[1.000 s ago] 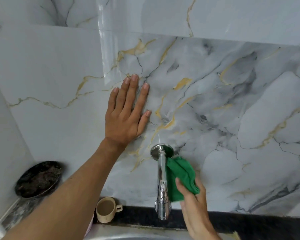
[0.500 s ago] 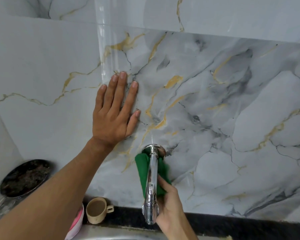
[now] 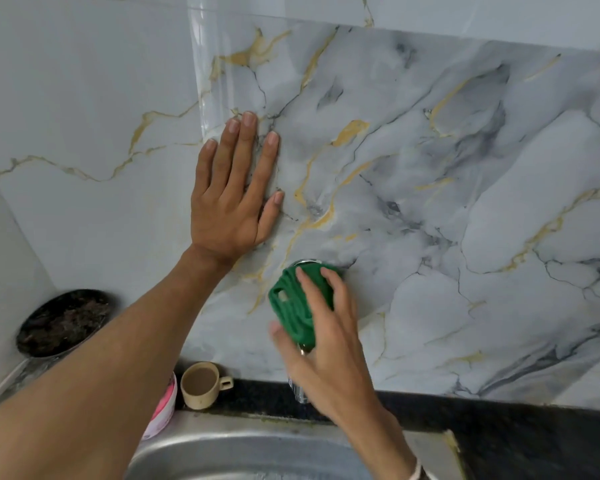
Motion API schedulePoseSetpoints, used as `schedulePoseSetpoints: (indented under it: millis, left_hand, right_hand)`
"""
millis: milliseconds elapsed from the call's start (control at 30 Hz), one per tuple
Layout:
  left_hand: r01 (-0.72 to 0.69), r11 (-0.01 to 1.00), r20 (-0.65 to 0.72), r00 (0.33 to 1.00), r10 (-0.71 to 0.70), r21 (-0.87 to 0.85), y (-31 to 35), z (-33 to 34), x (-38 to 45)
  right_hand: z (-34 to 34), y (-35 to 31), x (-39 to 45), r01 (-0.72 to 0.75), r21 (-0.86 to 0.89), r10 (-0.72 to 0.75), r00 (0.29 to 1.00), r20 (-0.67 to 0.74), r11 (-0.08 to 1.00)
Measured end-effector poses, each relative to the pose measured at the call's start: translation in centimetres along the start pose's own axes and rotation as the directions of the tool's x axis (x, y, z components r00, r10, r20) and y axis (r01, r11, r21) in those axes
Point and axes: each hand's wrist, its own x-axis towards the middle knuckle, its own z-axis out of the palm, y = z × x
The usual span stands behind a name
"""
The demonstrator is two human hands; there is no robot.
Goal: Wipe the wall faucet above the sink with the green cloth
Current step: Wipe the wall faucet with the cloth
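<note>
The green cloth [image 3: 291, 306] is wrapped over the top of the chrome wall faucet [image 3: 299, 393], hiding most of its pipe. Only the spout tip below my palm and a sliver of the base plate at the wall show. My right hand [image 3: 326, 341] grips the cloth around the faucet, fingers over the top and thumb on the left side. My left hand [image 3: 234, 192] lies flat and open against the marble wall, up and left of the faucet, holding nothing.
A steel sink [image 3: 250, 452] sits below at the bottom edge. A beige cup [image 3: 201, 384] and a pink-and-white container [image 3: 163, 407] stand on the dark counter left of the faucet. A dark round pan [image 3: 63, 320] leans in the left corner.
My right hand has come up from under the faucet and now covers it from above with the cloth. The view has shifted slightly; my left hand stays pressed on the wall.
</note>
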Motion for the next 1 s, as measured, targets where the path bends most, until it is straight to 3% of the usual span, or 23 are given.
schedulePoseSetpoints:
  millis: [67,167,233,333,400,533,700,767,833,867,933,1000]
  left_hand:
    - [-0.002,1.000,-0.004,1.000,0.002,-0.004,0.0,0.0,0.0]
    - [0.003,1.000,0.003,1.000,-0.003,0.007,-0.1,0.0,0.1]
    - [0.010,1.000,0.012,1.000,-0.010,0.004,0.0,-0.1,0.0]
    - [0.007,1.000,0.011,1.000,-0.007,-0.001,0.0,-0.2,0.2]
    - [0.010,1.000,0.006,1.000,-0.010,-0.005,-0.1,-0.1,0.2]
    - [0.015,1.000,-0.005,1.000,-0.015,0.003,0.0,0.0,0.1]
    - [0.016,1.000,-0.010,1.000,-0.016,-0.007,0.0,0.1,0.0]
    - [0.016,1.000,-0.011,1.000,-0.016,-0.015,0.0,0.1,0.1]
    - [0.021,1.000,-0.016,1.000,-0.022,-0.011,0.0,0.1,0.1]
    - [0.022,1.000,-0.016,1.000,-0.022,-0.010,0.0,0.1,0.1]
    - [0.016,1.000,-0.016,1.000,-0.016,-0.008,0.0,0.1,0.1]
    - [0.011,1.000,-0.021,1.000,-0.011,-0.008,0.0,0.1,0.1]
  right_hand:
    - [-0.6,-0.4,0.1,-0.059,-0.070,0.065,0.993,0.093,0.996]
    - [-1.7,-1.3,2.6,-0.102,0.073,0.106,0.992,-0.061,0.992]
    - [-0.8,-1.8,4.4,-0.104,-0.076,0.093,0.986,-0.140,0.992]
    - [1.7,-2.5,4.2,-0.111,-0.392,0.063,0.989,-0.133,0.913]
    - [2.3,-2.7,3.0,-0.088,-0.499,0.020,0.990,-0.140,0.862]
    - [2.9,-2.7,0.3,-0.073,-0.528,-0.015,0.987,-0.160,0.846]
    - [4.7,-0.4,-5.2,0.074,-0.493,-0.212,0.949,-0.232,0.867]
    - [4.7,1.0,-6.9,0.114,-0.336,-0.205,0.946,-0.252,0.935]
    - [4.2,2.3,-8.3,0.077,0.122,-0.036,0.950,-0.310,0.990]
    - [3.8,2.7,-9.0,0.024,0.408,0.120,0.938,-0.325,0.913]
    - [2.8,3.3,-8.8,-0.134,0.807,0.504,0.835,-0.221,0.575]
    - [2.3,4.8,-6.8,-0.258,0.956,0.695,0.714,0.089,0.142]
